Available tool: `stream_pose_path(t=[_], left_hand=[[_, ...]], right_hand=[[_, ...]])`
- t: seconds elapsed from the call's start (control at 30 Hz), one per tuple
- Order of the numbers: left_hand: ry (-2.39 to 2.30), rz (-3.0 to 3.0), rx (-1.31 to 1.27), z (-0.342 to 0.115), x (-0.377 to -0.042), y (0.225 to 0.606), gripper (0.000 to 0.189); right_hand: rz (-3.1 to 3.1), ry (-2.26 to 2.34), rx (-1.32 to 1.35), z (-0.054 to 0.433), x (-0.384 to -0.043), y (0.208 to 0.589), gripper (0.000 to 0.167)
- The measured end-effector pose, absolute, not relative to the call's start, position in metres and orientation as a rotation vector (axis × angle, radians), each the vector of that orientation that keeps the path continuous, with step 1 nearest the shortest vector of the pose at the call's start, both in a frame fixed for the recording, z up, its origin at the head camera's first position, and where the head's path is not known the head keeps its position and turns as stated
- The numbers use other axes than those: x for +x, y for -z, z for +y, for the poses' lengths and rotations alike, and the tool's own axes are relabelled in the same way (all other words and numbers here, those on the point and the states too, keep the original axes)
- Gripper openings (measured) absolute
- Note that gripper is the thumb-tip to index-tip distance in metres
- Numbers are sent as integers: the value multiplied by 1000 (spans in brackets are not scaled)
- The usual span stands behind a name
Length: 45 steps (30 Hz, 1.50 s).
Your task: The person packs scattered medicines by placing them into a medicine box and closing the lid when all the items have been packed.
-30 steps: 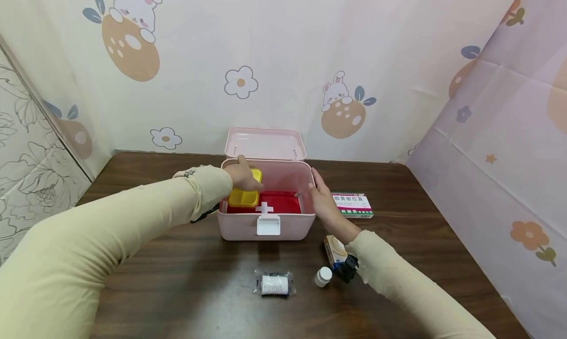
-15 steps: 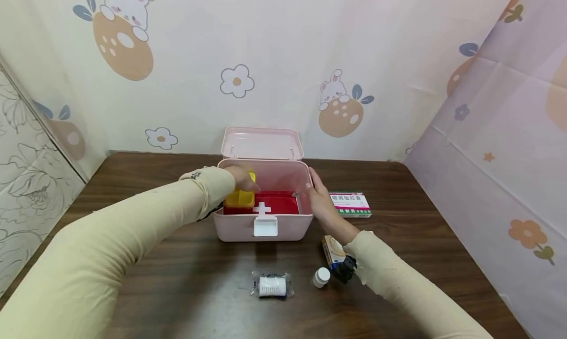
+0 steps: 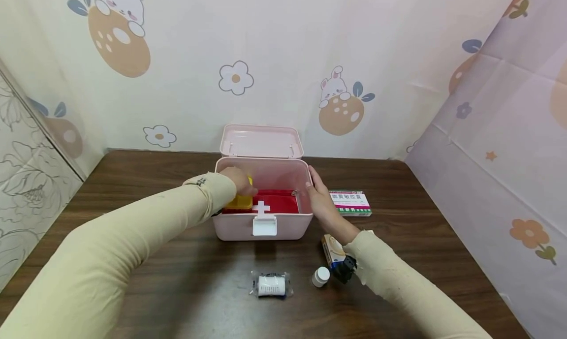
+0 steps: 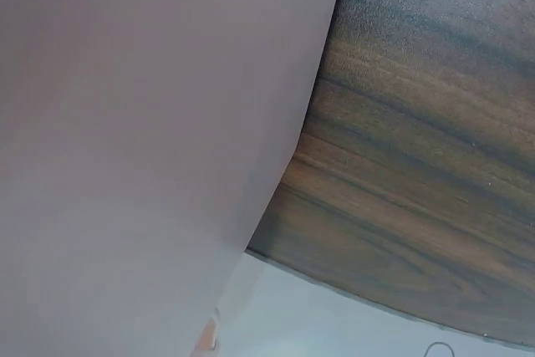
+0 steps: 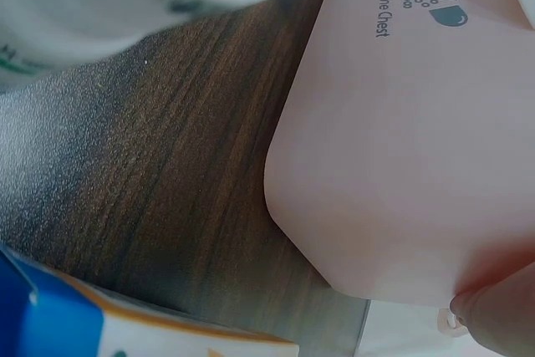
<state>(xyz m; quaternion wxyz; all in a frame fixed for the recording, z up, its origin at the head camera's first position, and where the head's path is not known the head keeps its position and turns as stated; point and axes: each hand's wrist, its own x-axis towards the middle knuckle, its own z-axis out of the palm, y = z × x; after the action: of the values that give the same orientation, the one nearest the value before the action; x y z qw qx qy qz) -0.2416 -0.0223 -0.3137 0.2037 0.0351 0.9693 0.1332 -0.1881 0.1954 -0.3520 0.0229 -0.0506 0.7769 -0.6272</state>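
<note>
The pink medicine chest (image 3: 290,228) stands on the table, its lid (image 3: 261,141) raised at the back. Inside it, at the left, my left hand (image 3: 239,180) holds a yellow compartmented box (image 3: 242,202), partly hidden by the hand and sleeve. A red pouch (image 3: 283,203) with a white cross lies on the chest's floor. My right hand (image 3: 322,201) grips the chest's right wall, thumb at the rim and fingers along the outside. A fingertip (image 5: 493,315) shows against that wall in the right wrist view. The left wrist view shows mostly the chest's pink side (image 4: 150,156).
A white and green medicine box (image 3: 351,204) lies right of the chest. Nearer are a small orange, white and blue carton (image 3: 333,249), a white pill bottle (image 3: 321,277) and a wrapped white roll (image 3: 271,286). A patterned curtain (image 3: 186,58) hangs behind the table.
My left hand has lowered the yellow box further into the left of the chest. The right hand keeps its grip on the right wall. The head view has shifted slightly.
</note>
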Motion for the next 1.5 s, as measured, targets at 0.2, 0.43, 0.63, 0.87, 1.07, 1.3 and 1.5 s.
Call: stream_pose_path(t=[0.2, 0.43, 0.63, 0.87, 1.07, 1.3, 1.5], left_hand=[[-266, 2753, 168, -23, -242, 319, 53], [-123, 2822, 262, -25, -246, 331, 46], [-38, 2844, 311, -26, -246, 338, 48], [-49, 2861, 330, -25, -247, 342, 49], [-53, 2884, 438, -27, -247, 347, 51], [-80, 2874, 474, -32, -248, 346, 38], [-70, 2821, 616, -34, -249, 336, 30]], right_hand=[[2371, 1946, -124, 196, -189, 351, 54], [2382, 1931, -122, 197, -191, 351, 54], [2387, 1918, -109, 196, -191, 349, 54], [2392, 1916, -110, 195, -191, 349, 54], [2380, 1922, -93, 195, -191, 352, 54], [2387, 1918, -107, 194, -190, 352, 54], [2407, 1923, -110, 195, -191, 353, 53]])
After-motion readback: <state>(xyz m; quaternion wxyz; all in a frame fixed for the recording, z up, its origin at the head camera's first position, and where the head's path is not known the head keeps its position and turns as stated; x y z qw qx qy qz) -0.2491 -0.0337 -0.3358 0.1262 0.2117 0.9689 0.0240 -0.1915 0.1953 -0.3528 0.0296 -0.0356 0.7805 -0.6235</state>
